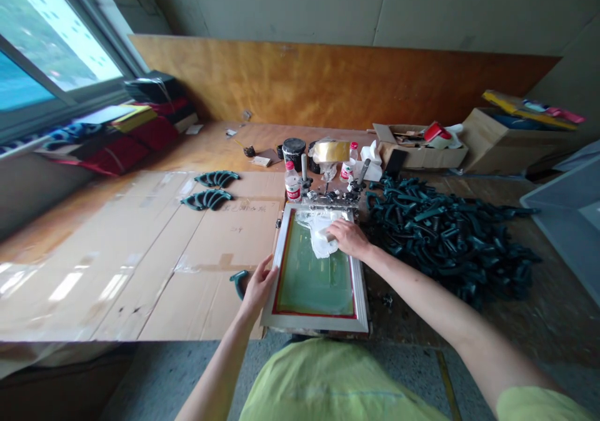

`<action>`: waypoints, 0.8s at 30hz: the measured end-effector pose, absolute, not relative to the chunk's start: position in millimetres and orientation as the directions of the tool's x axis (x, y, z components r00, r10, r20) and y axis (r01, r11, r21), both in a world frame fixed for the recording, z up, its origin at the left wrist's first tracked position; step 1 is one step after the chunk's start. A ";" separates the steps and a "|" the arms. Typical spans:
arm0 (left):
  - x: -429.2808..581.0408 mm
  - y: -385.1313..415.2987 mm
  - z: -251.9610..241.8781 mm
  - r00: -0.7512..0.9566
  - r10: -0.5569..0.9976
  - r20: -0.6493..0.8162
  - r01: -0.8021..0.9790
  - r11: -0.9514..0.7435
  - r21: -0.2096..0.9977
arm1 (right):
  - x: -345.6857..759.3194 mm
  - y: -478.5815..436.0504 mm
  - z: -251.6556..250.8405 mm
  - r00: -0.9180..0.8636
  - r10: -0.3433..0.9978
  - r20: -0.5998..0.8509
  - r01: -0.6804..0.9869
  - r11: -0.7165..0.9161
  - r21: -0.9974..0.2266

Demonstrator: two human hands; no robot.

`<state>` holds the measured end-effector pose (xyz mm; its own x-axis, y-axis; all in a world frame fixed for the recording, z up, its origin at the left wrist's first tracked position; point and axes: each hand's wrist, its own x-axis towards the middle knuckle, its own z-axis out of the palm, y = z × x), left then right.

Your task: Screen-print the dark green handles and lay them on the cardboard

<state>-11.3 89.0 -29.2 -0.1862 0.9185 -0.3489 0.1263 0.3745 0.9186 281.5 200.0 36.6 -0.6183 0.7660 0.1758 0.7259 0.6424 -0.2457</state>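
A screen printing frame [360, 302] with silver edges and green mesh lies flat in front of me. White ink [319, 246] is smeared over the mesh's far part. My right hand [350, 238] is closed around a small pale squeegee [329, 236], mostly hidden by the fingers, in that ink. At the frame's left edge, my left hand [259, 285] grips the side with its fingers and thumb. Just left of this hand, a single dark green curved part [240, 282] lies on the cardboard [206, 246]. The frame's far end meets a metal hinge clamp [328, 199].
A large pile of dark green parts [450, 240] spreads on the right. Two rows of curved parts [207, 199] lie at left. Behind the clamp stand a red-capped bottle [292, 183], a black tub [294, 151] and a tape roll [330, 152]. Cardboard boxes [492, 140] stand back right.
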 end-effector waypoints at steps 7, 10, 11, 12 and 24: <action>-9.2 87.6 -23.9 -0.186 0.907 -0.379 0.082 0.398 0.914 | 291.5 173.7 29.6 -0.692 0.700 0.175 0.654 0.711 -0.257; -9.3 86.7 -6.7 -0.169 0.907 -0.385 0.052 0.398 0.916 | 281.6 206.0 51.4 -0.583 0.791 0.185 0.728 0.610 -0.315; -10.2 86.8 2.1 -0.151 0.910 -0.387 0.026 0.395 0.918 | 277.0 219.5 58.7 -0.528 0.829 0.185 0.763 0.559 -0.324; -11.5 87.6 12.0 -0.130 0.913 -0.388 -0.009 0.390 0.921 | 273.6 232.6 65.6 -0.476 0.861 0.181 0.797 0.509 -0.326; 11.9 180.9 136.4 -0.146 0.989 -0.015 -0.274 -0.026 0.961 | 343.0 215.8 32.3 -0.086 0.993 0.085 0.905 0.114 -0.409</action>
<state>11.9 180.9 136.4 -0.1465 0.9891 -0.0150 -0.2737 -0.0259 0.9615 343.0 215.8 32.3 -0.0864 0.9926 0.0848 0.9052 0.1137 -0.4095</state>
